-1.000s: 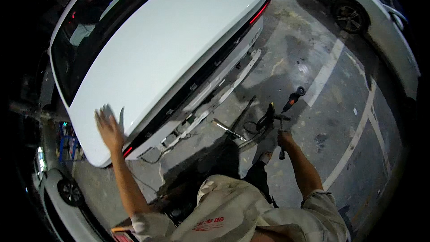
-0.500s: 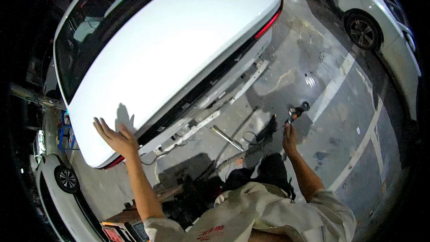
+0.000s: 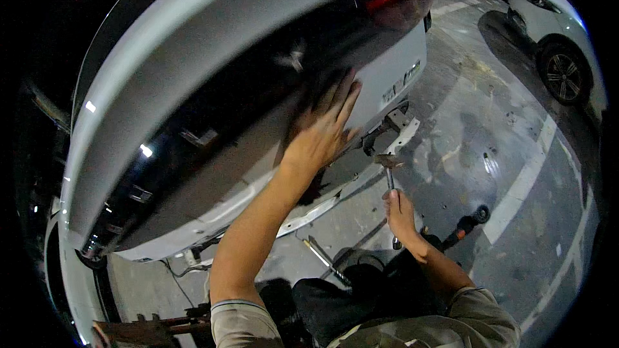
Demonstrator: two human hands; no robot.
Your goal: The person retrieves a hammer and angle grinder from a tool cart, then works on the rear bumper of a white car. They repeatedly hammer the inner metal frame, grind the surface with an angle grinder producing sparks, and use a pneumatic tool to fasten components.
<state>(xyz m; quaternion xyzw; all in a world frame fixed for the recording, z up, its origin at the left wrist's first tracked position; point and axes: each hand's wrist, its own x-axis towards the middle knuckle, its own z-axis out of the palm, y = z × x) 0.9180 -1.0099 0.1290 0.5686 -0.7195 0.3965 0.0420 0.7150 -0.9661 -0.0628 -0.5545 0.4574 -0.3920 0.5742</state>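
My left hand (image 3: 319,129) rests with outstretched fingers on the rear panel of a white car's trunk lid (image 3: 397,58), just below a dark trim strip (image 3: 213,90) with a red lamp at its right. In my right hand (image 3: 403,219) is a hammer (image 3: 389,164), held upright by its handle, its metal head near the panel's lower edge. Behind the hammer runs a pale bracket rail (image 3: 406,130) with exposed fittings under the trunk lid. A strip of the panel is in shadow around my left hand.
A grey concrete floor (image 3: 451,154) has white painted lines, a black-and-orange power tool (image 3: 464,228), a long metal tool (image 3: 319,254) and cables. A second white car (image 3: 548,9) stands at upper right. A reddish-brown object (image 3: 129,332) lies at lower left.
The view has come closer to the trunk's rear. My left hand has moved right and down, from the lid's top onto the rear panel. The hammer has moved up toward the panel's edge.
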